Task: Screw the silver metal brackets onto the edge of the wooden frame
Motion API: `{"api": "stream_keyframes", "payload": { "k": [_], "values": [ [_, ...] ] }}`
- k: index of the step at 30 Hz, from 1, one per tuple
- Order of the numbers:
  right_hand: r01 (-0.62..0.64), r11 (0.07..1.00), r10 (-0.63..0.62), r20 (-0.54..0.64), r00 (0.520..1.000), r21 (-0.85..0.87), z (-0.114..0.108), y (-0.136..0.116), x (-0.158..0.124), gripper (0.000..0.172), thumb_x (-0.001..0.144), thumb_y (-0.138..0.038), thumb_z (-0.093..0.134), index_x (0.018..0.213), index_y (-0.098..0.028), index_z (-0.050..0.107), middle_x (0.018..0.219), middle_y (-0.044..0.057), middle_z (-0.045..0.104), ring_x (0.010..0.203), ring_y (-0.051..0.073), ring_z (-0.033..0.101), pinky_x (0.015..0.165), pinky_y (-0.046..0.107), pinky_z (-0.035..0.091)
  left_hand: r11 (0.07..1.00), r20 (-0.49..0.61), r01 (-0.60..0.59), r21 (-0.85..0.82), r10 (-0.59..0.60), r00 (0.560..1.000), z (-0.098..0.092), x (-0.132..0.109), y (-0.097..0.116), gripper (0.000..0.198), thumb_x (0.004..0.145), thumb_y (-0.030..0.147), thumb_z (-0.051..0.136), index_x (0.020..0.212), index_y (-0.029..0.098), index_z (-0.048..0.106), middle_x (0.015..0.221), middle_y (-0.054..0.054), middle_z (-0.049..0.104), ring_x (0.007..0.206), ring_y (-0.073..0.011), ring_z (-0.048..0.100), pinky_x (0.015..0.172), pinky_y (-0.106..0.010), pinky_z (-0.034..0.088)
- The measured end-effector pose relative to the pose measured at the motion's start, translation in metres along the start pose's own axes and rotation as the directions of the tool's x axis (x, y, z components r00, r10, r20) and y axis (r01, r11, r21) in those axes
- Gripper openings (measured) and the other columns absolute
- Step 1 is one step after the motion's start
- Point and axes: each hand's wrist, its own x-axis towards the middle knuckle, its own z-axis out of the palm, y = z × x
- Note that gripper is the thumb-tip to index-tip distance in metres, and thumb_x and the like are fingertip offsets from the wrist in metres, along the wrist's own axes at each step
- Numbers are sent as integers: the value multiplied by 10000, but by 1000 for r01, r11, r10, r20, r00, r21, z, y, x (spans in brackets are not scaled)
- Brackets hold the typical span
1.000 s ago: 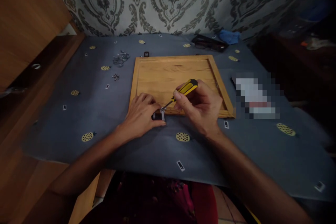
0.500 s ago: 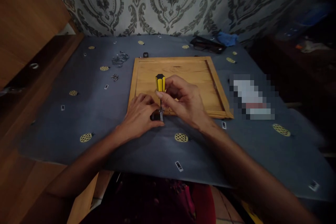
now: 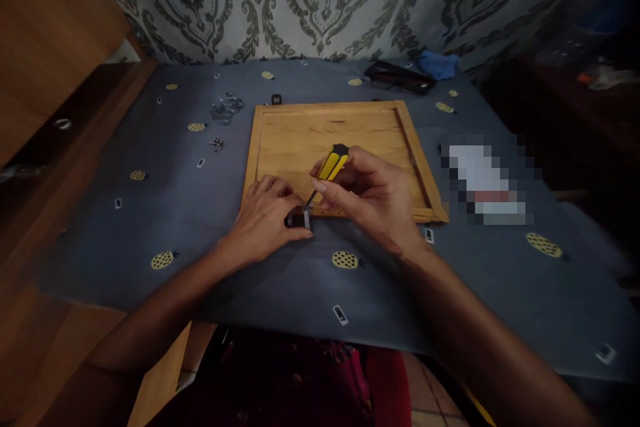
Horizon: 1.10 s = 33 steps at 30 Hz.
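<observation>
My right hand grips a yellow-and-black screwdriver by its handle. The screwdriver leans to the right, its shaft pointing down and left to a small metal bracket at the front edge of a framed wooden panel. My left hand presses the bracket against that edge, thumb below and fingers above, partly hiding it. Whether the tip sits in a screw is too small to tell. The panel lies flat on the cloth-covered table.
Several loose screws and a tangle of clear rings or wire lie left of the panel. Behind it are a small black square, a dark case and a blue cloth. A pixelated object lies at the right.
The screwdriver has gone from upright to tilted, its handle swung right along with my right hand. My left hand stays at the bracket. The view has shifted slightly.
</observation>
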Motion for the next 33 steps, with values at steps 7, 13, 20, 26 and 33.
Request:
{"api": "stream_keyframes", "payload": {
  "k": [7,13,20,26,33],
  "values": [
    [-15,998,13,23,1000,68,-1,-6,0,384,770,-485,907,915,-236,653,831,-33,695,548,94,637,500,239,551,1000,4,5,5,-5,1000,-2,0,1,402,825,471,882,1123,219,782,1219,-91,671,1226,-331,544,1042,-488,471],
    [22,998,-19,54,998,-59,-7,-9,-1,355,827,-544,845,871,-217,714,784,-23,679,560,92,632,511,236,555,1000,2,0,-9,0,1000,-1,0,1,405,827,457,883,1128,207,781,1206,-91,663,1215,-329,540,1035,-483,466],
    [83,994,-93,-165,982,-66,2,-8,-3,388,750,-520,913,766,-238,646,736,-46,680,502,85,590,431,227,531,1000,-6,-3,2,3,1000,-1,0,0,407,835,478,872,1130,216,773,1194,-86,665,1210,-325,541,1028,-471,460],
    [92,991,-119,-303,945,-101,-6,-14,-2,349,809,-501,878,791,-257,630,755,-36,665,470,86,557,421,261,512,1000,2,-6,-13,6,1000,-3,0,0,402,832,462,879,1133,216,776,1197,-79,678,1202,-317,549,1025,-460,458],
    [77,989,-103,-215,971,-126,-3,-1,-2,357,799,-491,887,798,-256,617,705,-42,599,482,106,572,408,274,510,1000,-10,-13,-16,13,1000,-1,-1,-1,389,835,482,871,1105,220,771,1182,-79,673,1205,-320,540,1026,-465,456]
  ]
}}
